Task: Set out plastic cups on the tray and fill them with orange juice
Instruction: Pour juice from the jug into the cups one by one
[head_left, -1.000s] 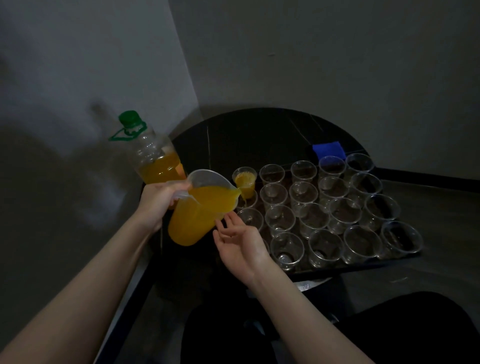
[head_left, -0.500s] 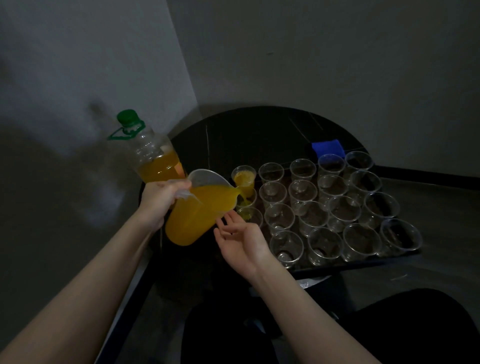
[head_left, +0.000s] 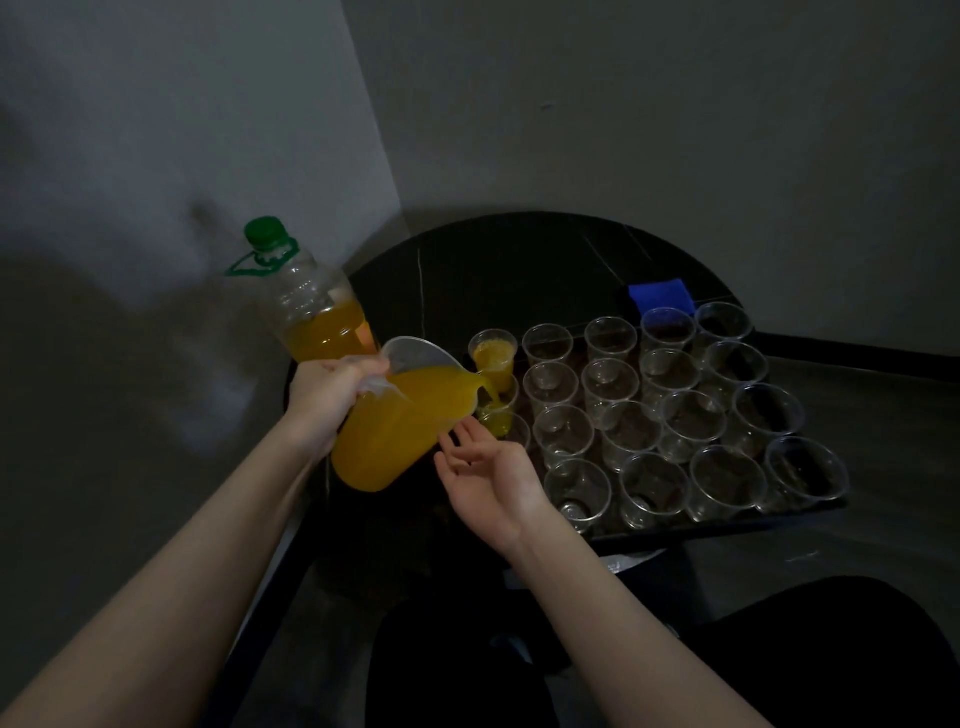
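Observation:
My left hand (head_left: 332, 392) grips the handle of a clear plastic jug (head_left: 402, 426) full of orange juice, tilted to the right. Juice runs from its spout into a cup (head_left: 497, 418) in the left column of the tray (head_left: 727, 525). Behind it stands a cup (head_left: 493, 358) filled with juice. My right hand (head_left: 488, 480) is held palm up, fingers relaxed, under the jug's lower side; whether it touches the jug I cannot tell. Several empty clear cups (head_left: 649, 415) stand in rows on the dark tray.
A large juice bottle (head_left: 306, 301) with a green cap stands behind the jug at the left, near the wall corner. A blue cloth (head_left: 661, 297) lies on the round dark table (head_left: 519, 270) behind the tray. My dark-clothed legs are below.
The jug has tipped further and juice now streams into the second cup of the left column, which is filling. My right hand stays under the jug.

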